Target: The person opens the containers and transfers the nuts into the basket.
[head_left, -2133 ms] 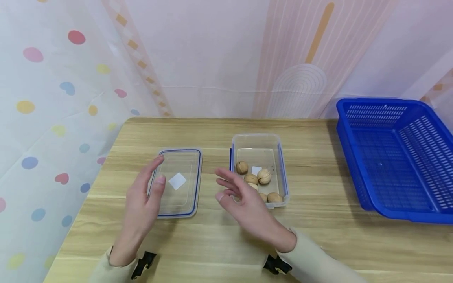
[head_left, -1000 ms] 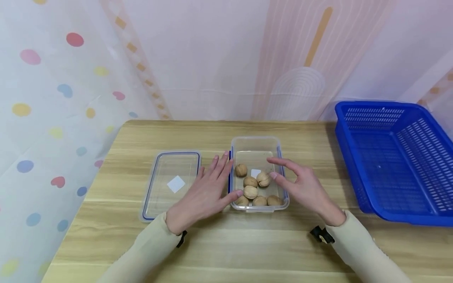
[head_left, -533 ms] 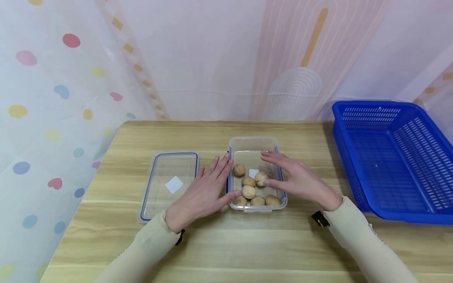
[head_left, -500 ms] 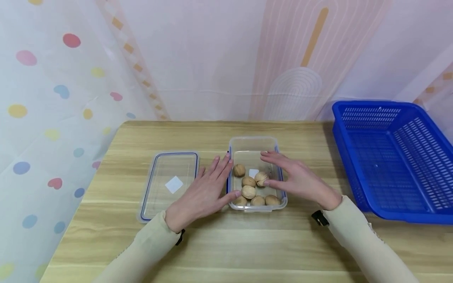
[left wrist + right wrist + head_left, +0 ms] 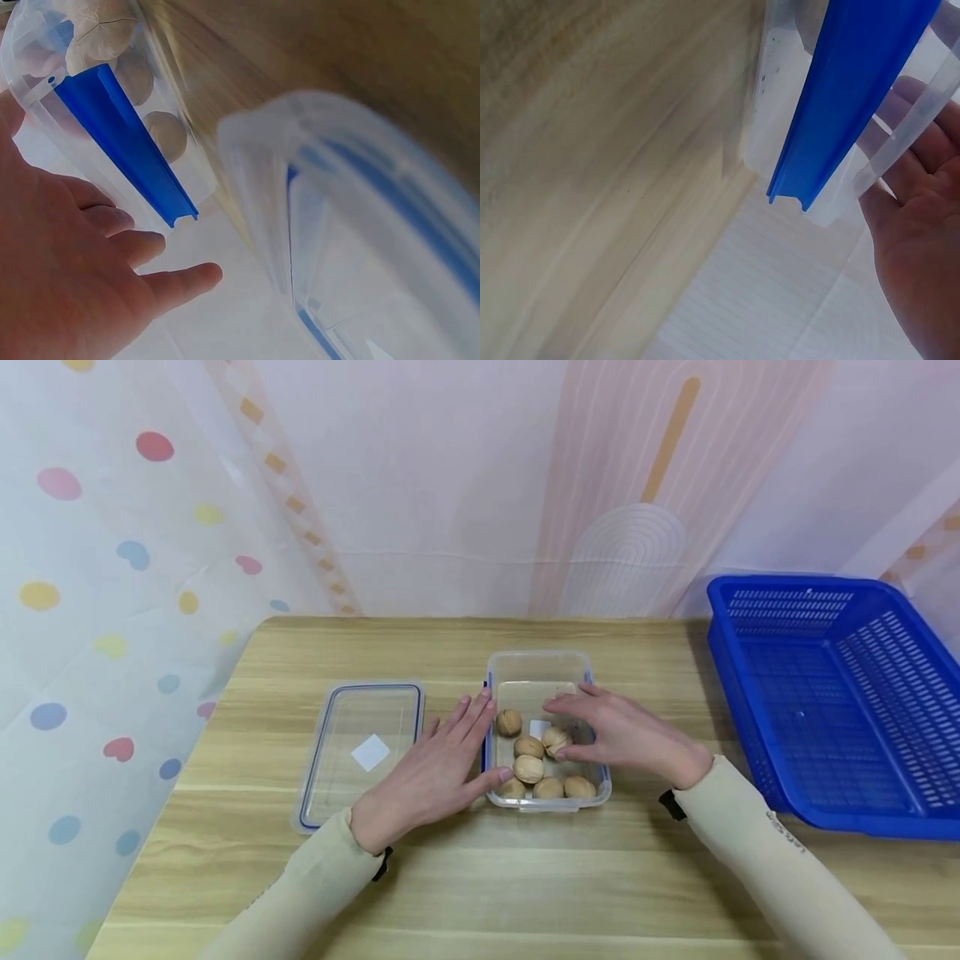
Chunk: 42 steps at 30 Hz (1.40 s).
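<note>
A clear lidless food container [image 5: 540, 657] with blue side clips stands mid-table, several walnuts [image 5: 528, 768] inside, mostly towards its near end. My left hand [image 5: 431, 777] lies along the container's left side, fingers extended, fingertips by the rim and thumb at the near left corner. Over the right rim reaches my right hand [image 5: 626, 735], its fingers spread inside the container. Its thumb tip is beside a pale walnut [image 5: 557, 741], and no firm grip shows. In the right wrist view the blue clip [image 5: 847, 97] and wall partly cover the fingers.
A clear lid [image 5: 360, 710] with a blue seal and white label lies left of the container. At the right stands a large blue plastic basket [image 5: 776, 777]. Behind the wooden table [image 5: 450, 643] hangs a patterned cloth [image 5: 450, 485].
Both hands moved from above the table to the container: the left onto its left side, the right over its right rim. The right hand then shifted further left, towards the pale walnut.
</note>
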Motion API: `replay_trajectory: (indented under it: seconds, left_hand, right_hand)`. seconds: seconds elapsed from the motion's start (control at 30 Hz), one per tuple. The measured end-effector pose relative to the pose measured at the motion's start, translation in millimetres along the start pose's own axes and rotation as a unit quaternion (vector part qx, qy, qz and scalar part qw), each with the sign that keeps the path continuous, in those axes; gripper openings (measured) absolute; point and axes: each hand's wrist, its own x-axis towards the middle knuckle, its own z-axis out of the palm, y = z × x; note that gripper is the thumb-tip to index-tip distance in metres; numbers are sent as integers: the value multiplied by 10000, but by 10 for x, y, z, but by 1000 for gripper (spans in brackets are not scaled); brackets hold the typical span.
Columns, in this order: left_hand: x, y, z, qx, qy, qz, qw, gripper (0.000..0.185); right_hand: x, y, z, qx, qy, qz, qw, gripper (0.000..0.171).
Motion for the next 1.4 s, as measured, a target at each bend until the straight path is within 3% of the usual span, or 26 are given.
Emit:
replay_trajectory:
  seconds: [0.3, 0.6, 0.87, 1.4]
  left_hand:
    - [-10, 1, 21, -16, 94, 66, 9999, 91]
    - [-10, 4, 17, -115, 99, 66, 9999, 89]
    - [-4, 3, 23, -103, 139, 80, 9998, 89]
    - [-4, 13, 2, -117, 14, 45, 9999, 90]
  right_hand:
    - [65, 37, 69, -206, -317, -12, 9993, 59]
    - [76, 5, 84, -271, -286, 160, 9991, 55]
    - [100, -13, 95, -331, -354, 248, 9985, 38]
    - [9, -35, 31, 411, 569, -89, 9975, 39]
